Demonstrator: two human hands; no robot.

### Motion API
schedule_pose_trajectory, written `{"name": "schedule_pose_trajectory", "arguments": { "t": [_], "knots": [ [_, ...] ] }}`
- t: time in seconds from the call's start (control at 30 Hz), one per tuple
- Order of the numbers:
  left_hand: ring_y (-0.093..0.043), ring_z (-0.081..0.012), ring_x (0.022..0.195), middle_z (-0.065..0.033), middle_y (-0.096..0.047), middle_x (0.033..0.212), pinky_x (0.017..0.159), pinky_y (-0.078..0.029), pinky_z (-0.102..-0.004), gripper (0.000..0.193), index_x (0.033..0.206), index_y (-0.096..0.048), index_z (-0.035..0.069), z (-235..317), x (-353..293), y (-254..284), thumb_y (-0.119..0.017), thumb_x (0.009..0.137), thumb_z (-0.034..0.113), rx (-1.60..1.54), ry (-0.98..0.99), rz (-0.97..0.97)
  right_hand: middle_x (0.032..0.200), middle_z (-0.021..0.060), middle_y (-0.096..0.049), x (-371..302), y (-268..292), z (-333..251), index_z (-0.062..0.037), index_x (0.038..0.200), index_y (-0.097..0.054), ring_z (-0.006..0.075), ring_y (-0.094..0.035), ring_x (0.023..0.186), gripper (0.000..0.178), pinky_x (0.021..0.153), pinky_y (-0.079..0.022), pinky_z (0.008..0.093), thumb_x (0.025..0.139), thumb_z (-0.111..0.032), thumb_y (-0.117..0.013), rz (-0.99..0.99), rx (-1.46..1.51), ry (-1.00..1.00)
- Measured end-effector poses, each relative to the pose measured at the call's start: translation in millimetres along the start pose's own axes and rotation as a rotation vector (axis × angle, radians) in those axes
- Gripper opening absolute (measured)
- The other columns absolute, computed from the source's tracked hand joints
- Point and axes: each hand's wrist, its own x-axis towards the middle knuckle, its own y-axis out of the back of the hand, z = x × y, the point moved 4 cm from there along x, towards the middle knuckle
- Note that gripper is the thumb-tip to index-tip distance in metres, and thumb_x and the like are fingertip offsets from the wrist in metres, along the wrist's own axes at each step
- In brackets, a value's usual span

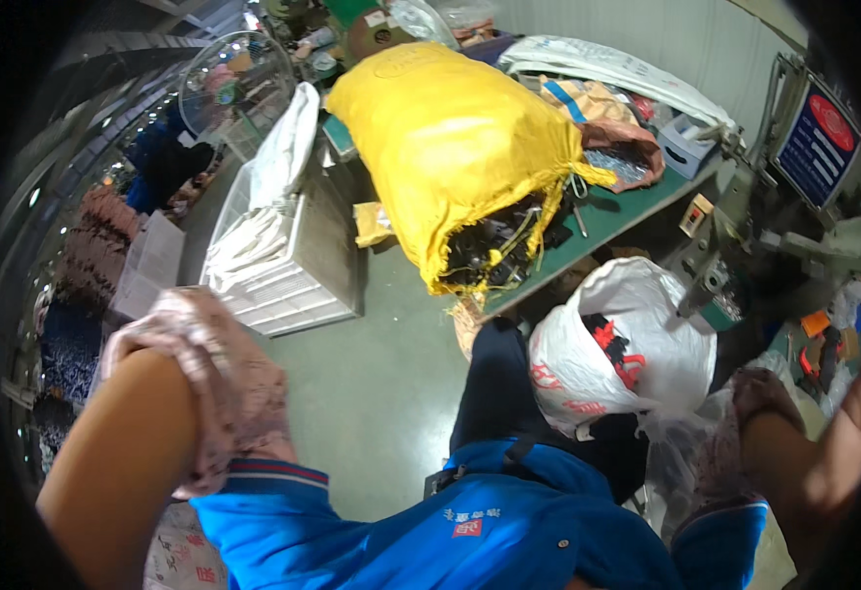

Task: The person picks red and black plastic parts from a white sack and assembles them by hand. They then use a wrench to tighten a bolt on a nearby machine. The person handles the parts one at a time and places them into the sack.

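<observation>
Both my arms are bent up at the sides, and neither hand shows. My left forearm (126, 452) is bare beyond a pink patterned sleeve cover (234, 383) and runs off at the lower left. On the other side, my right forearm (794, 457) leaves past the right edge. In front of me, a large stuffed yellow sack (450, 128) lies on a green table (612, 221), its torn mouth showing dark pieces (499, 246). A metal tool with loop handles, perhaps scissors (580, 208), lies by that mouth. Nearest my right arm stands an open white bag (666, 324) with red and black scraps (619, 352).
A white plastic crate (303, 285) holding white cloth stands left of the sack. Behind it is a round fan (239, 84). At right are a machine (716, 261), a blue and red sign (819, 138) and a grey bin (684, 147). Green floor (372, 393) lies before me.
</observation>
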Motion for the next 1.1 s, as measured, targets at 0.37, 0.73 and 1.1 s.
{"name": "schedule_pose_trajectory", "arguments": {
  "t": [0.37, 0.73, 1.1],
  "knots": [
    [-0.052, -0.0296, 0.095, -0.0195, -0.05, 0.104, 0.084, -0.041, -0.0413, 0.049, 0.116, -0.038, -0.001, 6, -49, 58, -0.043, 0.082, 0.032, 0.01, 0.077, 0.18, 0.112, 0.0113, -0.047, -27, 46, 53, -0.0091, 0.121, -0.037, 0.0285, -0.05, 0.097, 0.041, 0.082, -0.041, 0.0437, 0.082, -0.01, -0.049, 0.259, -0.363, 0.053],
    [-0.052, -0.0288, 0.093, -0.0184, -0.051, 0.101, 0.083, -0.04, -0.0405, 0.048, 0.115, -0.039, -0.002, 26, -70, 71, -0.044, 0.081, 0.031, 0.047, 0.073, 0.222, 0.11, 0.0141, -0.048, -27, 49, 66, -0.0053, 0.116, -0.041, 0.0279, -0.052, 0.094, 0.034, 0.079, -0.043, 0.0408, 0.083, -0.013, -0.047, 0.233, -0.377, 0.054],
    [-0.051, -0.028, 0.092, -0.0172, -0.051, 0.098, 0.083, -0.04, -0.0396, 0.047, 0.113, -0.041, -0.002, 15, -75, 96, -0.044, 0.079, 0.03, 0.064, 0.053, 0.301, 0.108, 0.0168, -0.05, 30, 35, 16, -0.0016, 0.112, -0.044, 0.0273, -0.054, 0.092, 0.03, 0.076, -0.045, 0.038, 0.085, -0.016, -0.044, 0.146, -0.532, 0.28]
  ]
}}
